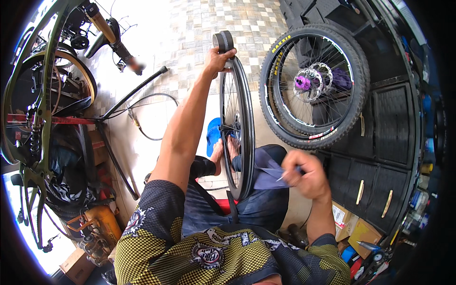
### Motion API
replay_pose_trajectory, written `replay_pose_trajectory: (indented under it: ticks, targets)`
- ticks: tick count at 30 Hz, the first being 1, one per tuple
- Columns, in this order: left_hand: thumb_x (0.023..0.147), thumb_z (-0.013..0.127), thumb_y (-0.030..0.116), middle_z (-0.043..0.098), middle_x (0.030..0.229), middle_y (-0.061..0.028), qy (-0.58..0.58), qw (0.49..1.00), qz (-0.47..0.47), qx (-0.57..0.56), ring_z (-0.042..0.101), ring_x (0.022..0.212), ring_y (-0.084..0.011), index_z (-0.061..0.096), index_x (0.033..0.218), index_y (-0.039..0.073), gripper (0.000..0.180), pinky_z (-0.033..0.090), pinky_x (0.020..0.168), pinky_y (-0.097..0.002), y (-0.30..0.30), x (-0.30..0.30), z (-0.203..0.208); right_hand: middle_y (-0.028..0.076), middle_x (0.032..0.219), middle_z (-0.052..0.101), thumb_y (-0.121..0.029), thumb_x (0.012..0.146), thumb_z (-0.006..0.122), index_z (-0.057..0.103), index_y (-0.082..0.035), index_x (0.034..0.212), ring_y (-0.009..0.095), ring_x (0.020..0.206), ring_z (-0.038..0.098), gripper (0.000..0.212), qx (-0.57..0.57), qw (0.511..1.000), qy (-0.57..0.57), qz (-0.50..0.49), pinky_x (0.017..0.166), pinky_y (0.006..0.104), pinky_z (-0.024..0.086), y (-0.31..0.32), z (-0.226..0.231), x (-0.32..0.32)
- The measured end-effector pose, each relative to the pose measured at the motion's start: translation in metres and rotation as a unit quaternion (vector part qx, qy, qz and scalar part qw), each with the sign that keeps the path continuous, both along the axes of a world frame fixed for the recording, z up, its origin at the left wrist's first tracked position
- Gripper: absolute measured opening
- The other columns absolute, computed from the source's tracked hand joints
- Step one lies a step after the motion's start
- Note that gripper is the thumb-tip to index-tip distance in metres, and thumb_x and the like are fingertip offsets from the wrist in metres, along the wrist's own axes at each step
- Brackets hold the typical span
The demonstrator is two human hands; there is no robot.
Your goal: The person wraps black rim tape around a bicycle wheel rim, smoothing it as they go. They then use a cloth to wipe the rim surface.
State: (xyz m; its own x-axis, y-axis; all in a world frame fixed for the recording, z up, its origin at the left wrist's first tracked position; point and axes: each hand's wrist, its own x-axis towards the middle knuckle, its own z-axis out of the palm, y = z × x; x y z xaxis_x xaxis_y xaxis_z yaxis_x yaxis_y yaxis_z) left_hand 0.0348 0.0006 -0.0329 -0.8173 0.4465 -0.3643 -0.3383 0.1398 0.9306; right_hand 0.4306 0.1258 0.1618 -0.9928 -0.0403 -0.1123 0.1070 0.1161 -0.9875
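So, right hand (306,175) is the nearer one: blurred, bunched in a fist, pinching a thin pointed tool (281,179), tip aimed left. Purple cloth (269,175) lies over the right thigh, between that hand and the bike wheel (246,123); can't tell if the hand has the cloth too. Wheel stands upright between the legs, left of the right hand and apart from it; seen nearly edge-on, long axis running out from the body. Left hand (221,61) is at the wheel's far edge, fingers curled round it. Dark roll (222,42) sits against that hand. Right edge of the floor: two knobbly wheels (308,85), beside black drawers (392,123).
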Motion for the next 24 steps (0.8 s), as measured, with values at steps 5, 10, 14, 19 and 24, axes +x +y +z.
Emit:
replay_pose_trajectory:
  ticks: [5, 10, 14, 19, 24]
  targets:
    - [0.090, 0.087, 0.041, 0.073, 0.116, -0.0123, 0.004, 1.000, 0.005, -0.006, 0.069, 0.116, -0.0277, 0.069, 0.120, 0.004, 0.051, 0.063, 0.079, -0.0506, -0.003, 0.000, 0.001, 0.005, 0.092, 0.066, -0.021, 0.096, 0.078, 0.068, -0.001, 0.109, 0.018, 0.080, 0.060, 0.026, 0.281, 0.925, -0.156, -0.203, 0.077, 0.0331, 0.051, 0.069, -0.050, 0.047]
    - [0.090, 0.087, 0.043, 0.071, 0.110, -0.0093, 0.012, 1.000, 0.004, -0.006, 0.070, 0.105, -0.0241, 0.068, 0.117, 0.005, 0.051, 0.061, 0.076, -0.0479, -0.008, 0.002, 0.001, 0.019, 0.119, 0.069, -0.021, 0.096, 0.071, 0.064, -0.003, 0.135, 0.037, 0.110, 0.066, 0.044, 0.452, 0.833, -0.192, -0.257, 0.094, 0.0433, 0.052, 0.081, -0.082, 0.071]
    - [0.089, 0.088, 0.042, 0.070, 0.101, -0.0057, 0.012, 1.000, 0.015, -0.004, 0.068, 0.096, -0.0191, 0.069, 0.112, 0.005, 0.046, 0.060, 0.073, -0.0455, -0.006, 0.000, -0.001, 0.019, 0.116, 0.074, -0.020, 0.101, 0.064, 0.069, 0.000, 0.122, 0.029, 0.105, 0.071, 0.030, 0.339, 0.889, -0.111, -0.286, 0.089, 0.0386, 0.054, 0.080, -0.082, 0.060]
    - [0.092, 0.085, 0.039, 0.069, 0.095, -0.0010, 0.003, 1.000, 0.013, -0.010, 0.064, 0.085, -0.0145, 0.071, 0.110, 0.008, 0.038, 0.056, 0.065, -0.0371, -0.007, -0.001, -0.004, 0.008, 0.091, 0.076, -0.020, 0.104, 0.068, 0.076, 0.003, 0.102, 0.011, 0.086, 0.066, 0.025, 0.197, 0.935, -0.090, -0.281, 0.080, 0.0289, 0.052, 0.078, -0.080, 0.040]
    - [0.090, 0.087, 0.037, 0.069, 0.102, -0.0004, -0.001, 1.000, 0.014, 0.017, 0.065, 0.083, -0.0137, 0.071, 0.113, 0.009, 0.040, 0.055, 0.059, -0.0330, -0.006, -0.001, -0.003, 0.001, 0.083, 0.073, -0.035, 0.106, 0.068, 0.075, 0.002, 0.096, 0.008, 0.078, 0.060, 0.039, 0.116, 0.948, -0.032, -0.294, 0.072, 0.0262, 0.046, 0.079, -0.088, 0.035]
